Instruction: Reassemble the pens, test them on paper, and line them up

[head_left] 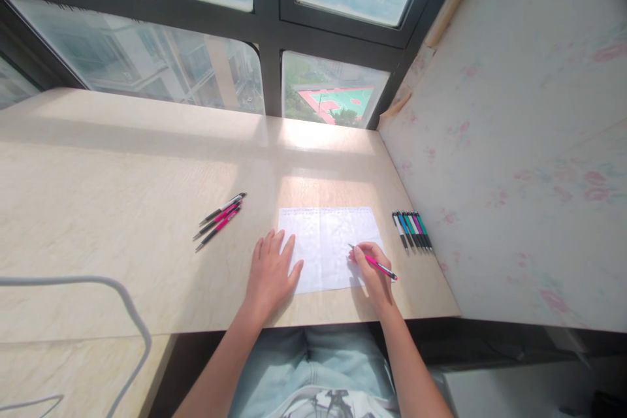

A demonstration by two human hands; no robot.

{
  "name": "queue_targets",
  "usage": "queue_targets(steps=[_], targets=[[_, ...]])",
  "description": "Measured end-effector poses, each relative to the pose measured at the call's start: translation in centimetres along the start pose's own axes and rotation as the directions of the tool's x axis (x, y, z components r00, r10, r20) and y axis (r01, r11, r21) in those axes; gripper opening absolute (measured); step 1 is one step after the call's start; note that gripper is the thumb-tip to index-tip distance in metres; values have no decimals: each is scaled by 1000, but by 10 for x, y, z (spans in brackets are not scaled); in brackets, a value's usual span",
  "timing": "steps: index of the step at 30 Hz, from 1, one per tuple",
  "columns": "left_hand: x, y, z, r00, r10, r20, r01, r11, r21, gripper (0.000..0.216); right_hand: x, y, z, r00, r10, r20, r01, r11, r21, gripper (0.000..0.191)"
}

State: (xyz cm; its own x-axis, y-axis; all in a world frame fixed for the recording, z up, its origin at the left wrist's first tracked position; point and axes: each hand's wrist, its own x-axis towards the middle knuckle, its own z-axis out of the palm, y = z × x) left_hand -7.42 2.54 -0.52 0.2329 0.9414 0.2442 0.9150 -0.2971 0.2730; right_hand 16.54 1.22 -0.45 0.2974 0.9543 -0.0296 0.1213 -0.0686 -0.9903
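A white sheet of paper (323, 241) lies on the desk in front of me, with faint lines of small marks along its far edge. My left hand (272, 268) rests flat on its left side, fingers spread. Above the right part of the sheet, my right hand (371, 268) grips a pink pen (379, 266), its tip pointing up and left, near or on the paper; whether it touches I cannot tell. To the left lie three pens (220, 219), one silver-white and two pink, side by side at a slant.
Several pens (412, 232) in white, blue, green and purple stand in a row by the floral-papered wall (529, 176). A grey cable (130, 304) loops over the desk (122, 209) at left. A dark-framed window (333, 32) borders the far edge.
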Motion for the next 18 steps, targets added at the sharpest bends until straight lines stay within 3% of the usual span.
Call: queue_targets(steps=[4,7,11,14,18], targets=[[-1,3,-2,1000,-5,4,5,1000,-23,48,16,-19,34,990,-121,75,128,987,-94,19],[-1,3,-2,1000,-10,3,10,998,-65,48,36,-34,83,965,-216,150,236,962,-136,23],[-2,2,0,1000,-28,0,28,992,-121,47,59,-41,142,947,-225,228,252,963,-92,25],[-3,1,1,999,-39,-2,38,985,-170,50,66,-34,160,940,-213,266,252,960,-122,24],[-3,0,2,999,-47,4,47,971,-235,49,65,-22,159,942,-215,257,262,950,-168,25]])
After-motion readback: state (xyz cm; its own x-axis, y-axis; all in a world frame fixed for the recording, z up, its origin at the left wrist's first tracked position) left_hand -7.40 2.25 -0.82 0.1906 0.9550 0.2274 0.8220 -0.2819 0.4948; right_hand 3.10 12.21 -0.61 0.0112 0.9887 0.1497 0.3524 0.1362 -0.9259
